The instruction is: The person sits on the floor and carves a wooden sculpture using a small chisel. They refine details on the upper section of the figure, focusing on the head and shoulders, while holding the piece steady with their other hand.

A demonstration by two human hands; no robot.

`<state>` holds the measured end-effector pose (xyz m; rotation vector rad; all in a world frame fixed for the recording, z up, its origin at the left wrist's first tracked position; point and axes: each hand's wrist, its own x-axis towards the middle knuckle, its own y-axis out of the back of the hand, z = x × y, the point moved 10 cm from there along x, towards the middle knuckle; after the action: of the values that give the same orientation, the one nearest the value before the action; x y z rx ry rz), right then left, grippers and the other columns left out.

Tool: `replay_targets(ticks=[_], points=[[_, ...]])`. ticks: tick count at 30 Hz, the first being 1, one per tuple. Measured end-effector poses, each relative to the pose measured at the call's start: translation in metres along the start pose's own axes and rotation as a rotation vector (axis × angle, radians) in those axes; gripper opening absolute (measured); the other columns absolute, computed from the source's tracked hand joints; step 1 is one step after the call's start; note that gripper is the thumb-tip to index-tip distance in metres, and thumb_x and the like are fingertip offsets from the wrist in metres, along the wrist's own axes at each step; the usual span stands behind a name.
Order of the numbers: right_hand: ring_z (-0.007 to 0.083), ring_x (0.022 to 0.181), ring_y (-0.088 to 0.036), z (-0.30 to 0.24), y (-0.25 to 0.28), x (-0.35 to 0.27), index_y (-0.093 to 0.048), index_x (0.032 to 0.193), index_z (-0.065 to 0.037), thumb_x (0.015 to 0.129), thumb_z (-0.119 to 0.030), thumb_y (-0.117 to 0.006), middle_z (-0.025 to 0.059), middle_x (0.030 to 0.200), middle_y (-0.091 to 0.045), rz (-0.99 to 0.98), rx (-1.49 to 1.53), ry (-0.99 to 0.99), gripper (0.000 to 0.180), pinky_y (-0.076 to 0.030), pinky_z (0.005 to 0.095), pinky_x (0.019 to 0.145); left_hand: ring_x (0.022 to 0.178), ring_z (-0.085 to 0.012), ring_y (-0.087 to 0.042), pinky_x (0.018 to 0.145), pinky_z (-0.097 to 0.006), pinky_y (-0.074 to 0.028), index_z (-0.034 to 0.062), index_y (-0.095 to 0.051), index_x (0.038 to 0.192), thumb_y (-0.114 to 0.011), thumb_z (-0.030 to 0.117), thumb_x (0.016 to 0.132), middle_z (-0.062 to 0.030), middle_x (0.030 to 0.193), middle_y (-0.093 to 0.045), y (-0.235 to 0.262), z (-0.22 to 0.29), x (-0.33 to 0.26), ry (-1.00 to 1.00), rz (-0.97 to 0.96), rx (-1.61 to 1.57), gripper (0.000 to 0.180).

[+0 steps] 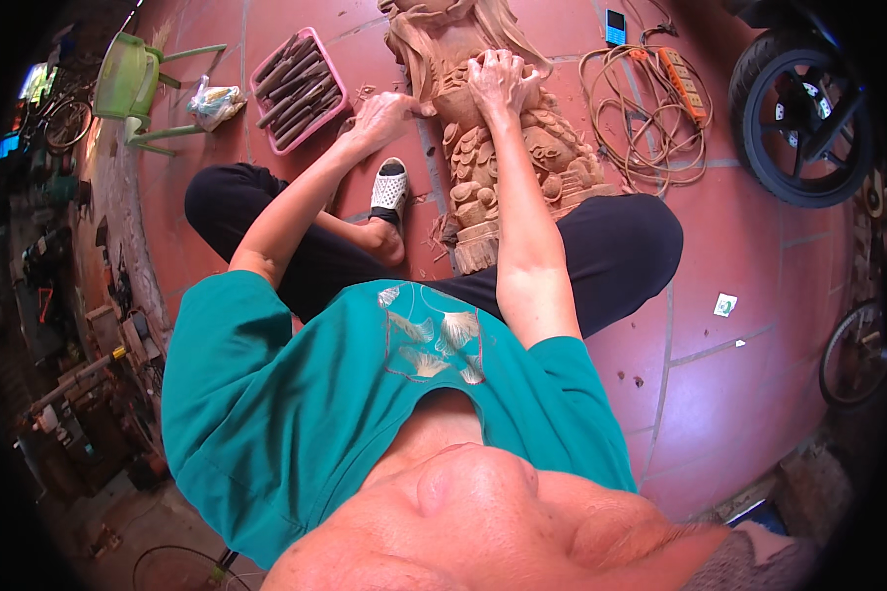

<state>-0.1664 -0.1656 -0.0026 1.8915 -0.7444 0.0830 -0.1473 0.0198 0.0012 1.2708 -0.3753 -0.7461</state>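
A brown wood carving (473,163) with rounded relief and drapery-like folds lies on the floor between my legs, running away from me. My right hand (501,84) rests on its upper middle, fingers bent down against the wood; its fingertips are hidden. Just left of the carving, my left hand (379,120) is closed, with its fingers toward the carving's edge. What it grips, if anything, cannot be made out. Beside that hand stands a pink plastic basket (284,148) holding several dark, stick-shaped tools (299,91).
A green chair (128,77) and a plastic bag (215,102) are at far left. An orange power strip (682,87) with coiled cord (601,138), a blue phone (615,28) and a wheel (803,118) lie right. My sandalled foot (389,192) is near the carving. Wood chips dot the tiles.
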Motion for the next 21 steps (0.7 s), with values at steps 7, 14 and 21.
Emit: replay_targets(ticks=[7,14,21], points=[[0.0278,0.112,-0.055,-0.011,0.002,0.001,-0.070,0.099,-0.012,0.085,-0.035,-0.058,0.0084,0.110,-0.066,0.029,-0.010,0.026,0.029,-0.028,0.0666,0.099,0.087,-0.0372,-0.067,0.076,-0.047,-0.054,0.0104,-0.072,0.099,-0.056,0.005,0.074,-0.0209,0.088,-0.068,-0.016,0.011,0.007,-0.119,0.095,0.168,0.030],[0.0283,0.112,-0.055,-0.004,0.002,0.000,-0.070,0.098,-0.012,0.085,-0.036,-0.058,0.0088,0.108,-0.066,0.034,0.005,0.021,0.030,-0.029,0.0662,0.098,0.089,-0.0357,-0.067,0.078,-0.044,-0.053,0.0118,-0.073,0.100,-0.061,0.008,0.078,-0.0157,0.094,-0.071,0.002,-0.008,0.001,0.054,-0.028,-0.101,0.026],[0.0284,0.110,-0.055,-0.009,0.002,-0.001,-0.071,0.096,-0.012,0.084,-0.035,-0.058,0.0093,0.108,-0.066,0.031,-0.005,0.023,0.028,-0.029,0.0658,0.098,0.089,-0.0355,-0.067,0.078,-0.045,-0.054,0.0111,-0.072,0.101,-0.061,0.007,0.078,-0.0180,0.092,-0.070,-0.014,0.003,0.011,-0.060,0.069,0.132,0.026]])
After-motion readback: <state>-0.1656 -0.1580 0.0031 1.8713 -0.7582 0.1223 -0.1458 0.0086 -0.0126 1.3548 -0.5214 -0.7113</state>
